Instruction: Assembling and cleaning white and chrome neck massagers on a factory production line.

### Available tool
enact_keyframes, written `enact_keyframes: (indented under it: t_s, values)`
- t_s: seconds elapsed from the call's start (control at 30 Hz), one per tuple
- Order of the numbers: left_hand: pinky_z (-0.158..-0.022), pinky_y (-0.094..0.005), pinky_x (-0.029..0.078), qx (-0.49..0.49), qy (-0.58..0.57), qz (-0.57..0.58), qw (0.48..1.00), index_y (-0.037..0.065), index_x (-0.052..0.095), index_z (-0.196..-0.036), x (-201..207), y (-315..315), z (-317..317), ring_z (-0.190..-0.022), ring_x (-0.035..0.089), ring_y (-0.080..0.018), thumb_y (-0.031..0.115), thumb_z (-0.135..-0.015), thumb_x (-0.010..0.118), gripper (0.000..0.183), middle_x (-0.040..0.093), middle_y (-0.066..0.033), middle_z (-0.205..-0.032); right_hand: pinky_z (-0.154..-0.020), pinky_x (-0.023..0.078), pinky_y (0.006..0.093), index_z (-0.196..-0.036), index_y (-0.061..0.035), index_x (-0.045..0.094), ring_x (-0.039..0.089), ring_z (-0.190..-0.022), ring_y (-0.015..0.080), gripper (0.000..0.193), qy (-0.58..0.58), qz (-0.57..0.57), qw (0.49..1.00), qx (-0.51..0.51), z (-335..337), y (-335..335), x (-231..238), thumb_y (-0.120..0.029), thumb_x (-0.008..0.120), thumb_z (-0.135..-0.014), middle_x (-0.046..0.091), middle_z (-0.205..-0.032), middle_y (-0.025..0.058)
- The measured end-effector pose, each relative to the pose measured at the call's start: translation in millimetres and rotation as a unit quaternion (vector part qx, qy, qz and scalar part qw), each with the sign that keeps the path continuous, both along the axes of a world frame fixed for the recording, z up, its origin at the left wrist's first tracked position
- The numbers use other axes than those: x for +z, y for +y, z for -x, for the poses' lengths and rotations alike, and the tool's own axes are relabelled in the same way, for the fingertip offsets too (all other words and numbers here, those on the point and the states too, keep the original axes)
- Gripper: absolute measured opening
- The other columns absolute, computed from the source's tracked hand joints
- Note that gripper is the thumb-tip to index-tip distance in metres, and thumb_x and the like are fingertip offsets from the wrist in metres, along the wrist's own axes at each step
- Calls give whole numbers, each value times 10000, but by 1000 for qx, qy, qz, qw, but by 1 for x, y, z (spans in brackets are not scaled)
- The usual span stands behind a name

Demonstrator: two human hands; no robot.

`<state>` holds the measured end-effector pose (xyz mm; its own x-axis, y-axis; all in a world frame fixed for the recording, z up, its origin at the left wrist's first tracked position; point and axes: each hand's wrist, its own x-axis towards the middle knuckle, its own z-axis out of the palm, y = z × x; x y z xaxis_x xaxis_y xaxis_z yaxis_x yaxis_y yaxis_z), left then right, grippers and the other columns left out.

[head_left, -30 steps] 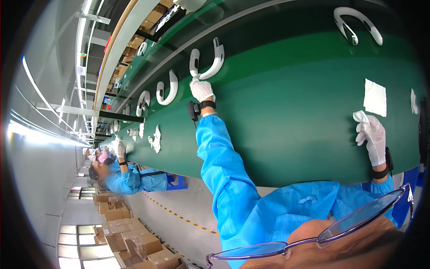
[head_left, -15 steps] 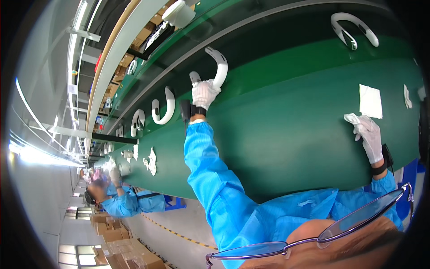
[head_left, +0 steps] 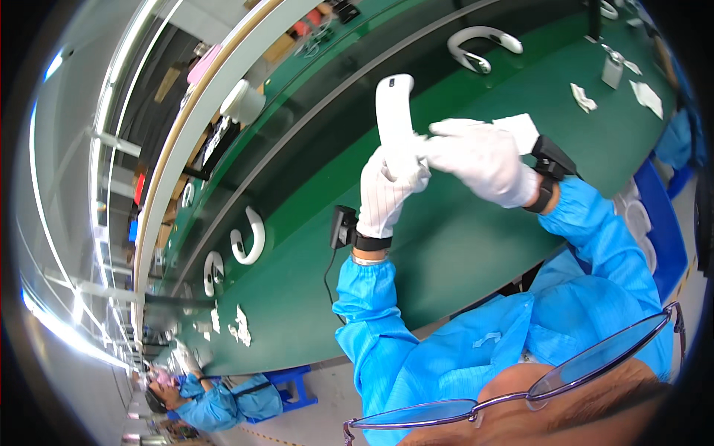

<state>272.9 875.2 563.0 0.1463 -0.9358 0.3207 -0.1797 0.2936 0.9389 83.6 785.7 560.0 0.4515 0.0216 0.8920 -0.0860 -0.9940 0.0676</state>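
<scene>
Up comes the left hand (head_left: pixel 387 189), in its white glove, closed around the lower part of a white curved neckband-style device (head_left: pixel 394 111) held above the green worktable (head_left: pixel 294 297). The device's free end, marked by a small dark slot, points up and away from the wearer. In from the other side, the gloved right hand (head_left: pixel 483 163), fingers mostly drawn together and reaching across, tips right at the base of the device beside the left hand! White meets white there, so whether those fingertips pinch anything cannot be told. Just behind the right hand, a white square cloth (head_left: pixel 520 130) shows partly covered.

Look around: one U-shaped device (head_left: pixel 476 33) lies on the table's far side, well apart from the hands, and two similar devices (head_left: pixel 257 238) sit near each other to the left. Below that pair, crumpled tissues (head_left: pixel 241 327) lie on the green surface. Far right, a small pale bottle (head_left: pixel 612 72) stands near a folded wipe (head_left: pixel 582 97). Down at the lower left, a co-worker (head_left: pixel 230 405) in a blue smock sits by the same table, beside a blue stool (head_left: pixel 294 390).
</scene>
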Motion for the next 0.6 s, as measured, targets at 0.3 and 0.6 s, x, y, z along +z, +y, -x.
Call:
enact_keyframes:
  t_s: [0.3,0.6]
  values:
    - [-607,-273,532,-121,70,-39,989,-33,571,-1045,-24,22,73,-681,627,-130,-4,-743,632,309,632,-66,-861,-1042,465,418,-1132,-94,669,600,-1172,326,288,4,14,998,-59,39,-40,17,-83,613,-850,666,-1186,84]
    - [-732,-339,540,-16,-242,73,967,58,656,-992,-48,60,73,-774,641,-242,188,-714,845,361,673,-67,-846,-1036,457,402,-1244,-41,593,588,-1161,314,389,62,-137,981,127,49,51,-1,-90,584,-859,618,-1228,120]
